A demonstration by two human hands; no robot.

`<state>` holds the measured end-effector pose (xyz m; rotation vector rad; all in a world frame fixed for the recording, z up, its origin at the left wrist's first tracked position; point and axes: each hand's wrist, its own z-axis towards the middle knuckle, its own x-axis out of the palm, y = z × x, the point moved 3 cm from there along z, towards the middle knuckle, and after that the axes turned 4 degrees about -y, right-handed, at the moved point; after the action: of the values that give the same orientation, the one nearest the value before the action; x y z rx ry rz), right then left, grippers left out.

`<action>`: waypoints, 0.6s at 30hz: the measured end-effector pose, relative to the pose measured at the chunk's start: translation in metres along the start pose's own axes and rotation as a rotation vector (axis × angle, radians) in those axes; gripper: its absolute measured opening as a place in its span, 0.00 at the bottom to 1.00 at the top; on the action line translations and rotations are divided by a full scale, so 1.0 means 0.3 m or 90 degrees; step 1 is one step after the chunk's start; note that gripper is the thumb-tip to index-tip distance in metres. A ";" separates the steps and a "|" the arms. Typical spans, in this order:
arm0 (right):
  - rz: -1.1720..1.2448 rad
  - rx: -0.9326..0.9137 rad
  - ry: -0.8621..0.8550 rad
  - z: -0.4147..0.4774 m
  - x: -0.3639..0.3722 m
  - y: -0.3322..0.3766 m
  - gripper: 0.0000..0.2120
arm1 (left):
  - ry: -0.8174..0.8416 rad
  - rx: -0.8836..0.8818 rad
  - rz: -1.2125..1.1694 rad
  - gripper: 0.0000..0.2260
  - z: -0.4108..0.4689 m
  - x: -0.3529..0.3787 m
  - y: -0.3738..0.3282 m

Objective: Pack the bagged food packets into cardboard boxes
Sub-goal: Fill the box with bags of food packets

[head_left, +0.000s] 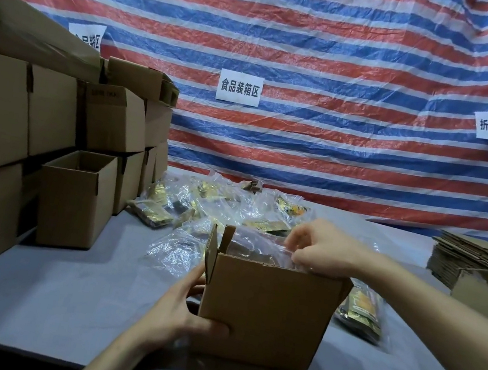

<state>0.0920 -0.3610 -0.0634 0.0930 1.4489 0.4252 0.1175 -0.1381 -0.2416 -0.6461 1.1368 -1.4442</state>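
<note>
An open cardboard box (267, 310) stands on the grey table in front of me. My left hand (181, 309) grips its near left corner, thumb on the front face. Above the box's right rim, my right hand (318, 251) pinches a clear bagged food packet (258, 248) that sits partly inside the box. A pile of bagged packets (217, 203) lies behind the box. One more packet (359, 315) lies on the table just right of the box.
Closed cardboard boxes (7, 115) are stacked along the left, with one open empty box (74, 199) in front of them. Flattened cartons (479, 263) are piled at the right edge. A striped tarp (318, 68) with paper labels hangs behind the grey table (60, 290).
</note>
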 end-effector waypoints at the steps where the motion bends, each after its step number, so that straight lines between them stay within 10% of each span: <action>1: -0.007 -0.011 -0.019 -0.001 0.004 0.003 0.09 | 0.001 0.001 0.002 0.42 0.000 0.000 0.000; 8: -0.128 -0.095 -0.184 -0.023 0.002 0.040 0.05 | 0.004 -0.004 0.006 0.40 0.000 -0.001 0.003; 18: 0.016 0.002 0.228 0.002 0.100 0.095 0.35 | -0.007 -0.003 0.011 0.39 -0.001 0.001 -0.001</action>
<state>0.0881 -0.3244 -0.0826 0.0375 1.8027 0.4767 0.1172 -0.1384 -0.2415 -0.6451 1.1346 -1.4232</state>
